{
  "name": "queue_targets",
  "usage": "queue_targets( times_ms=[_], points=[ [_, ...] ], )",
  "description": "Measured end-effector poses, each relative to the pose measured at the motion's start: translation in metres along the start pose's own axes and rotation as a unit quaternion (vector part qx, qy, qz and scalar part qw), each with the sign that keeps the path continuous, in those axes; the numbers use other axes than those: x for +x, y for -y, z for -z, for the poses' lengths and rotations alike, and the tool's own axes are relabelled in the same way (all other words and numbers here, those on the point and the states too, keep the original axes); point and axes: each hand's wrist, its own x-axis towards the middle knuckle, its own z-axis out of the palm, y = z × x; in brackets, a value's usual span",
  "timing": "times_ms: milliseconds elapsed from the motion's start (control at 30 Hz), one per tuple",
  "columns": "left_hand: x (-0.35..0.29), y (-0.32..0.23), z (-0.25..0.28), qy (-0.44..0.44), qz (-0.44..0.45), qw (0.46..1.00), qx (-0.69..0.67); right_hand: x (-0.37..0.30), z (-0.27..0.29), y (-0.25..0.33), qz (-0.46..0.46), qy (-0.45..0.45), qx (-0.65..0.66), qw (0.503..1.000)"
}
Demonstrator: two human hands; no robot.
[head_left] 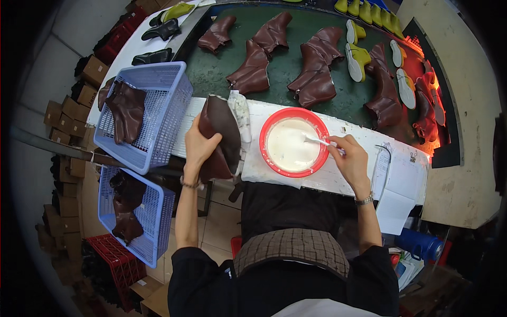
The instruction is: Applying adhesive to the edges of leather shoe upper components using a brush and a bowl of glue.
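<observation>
My left hand (200, 145) is closed on a dark brown leather boot upper (224, 132), which it holds tilted over the front edge of the white work surface. With the fingers of my right hand (348, 161) I grip a thin white-handled brush (318, 140). Its tip dips into creamy white liquid, apparently glue, in a round red basin (264, 154). A whitish stained cloth (241, 113) lies between the boot upper and the basin. The bristles are too small to make out clearly.
Beyond the white ledge, a green belt (211, 74) carries several brown boot uppers (251, 71) and yellow-and-white soles (357, 61). A heater (434, 105) glows orange at the right. Blue baskets (182, 100) with boot uppers stand at my left; papers (404, 174) lie at right.
</observation>
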Motion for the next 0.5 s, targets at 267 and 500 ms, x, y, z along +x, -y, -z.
queue_targets(
  times_ms=[267, 500],
  points=[
    [-0.027, -0.108, 0.04, 0.353, 0.104, 0.914, -0.173, 0.044, 0.023, 0.033, 0.118, -0.026, 0.241, 0.963],
    [-0.035, -0.126, 0.045, 0.358, 0.099, 0.879, -0.3, 0.063, 0.009, 0.037, 0.208, -0.027, 0.207, 0.956]
  ],
)
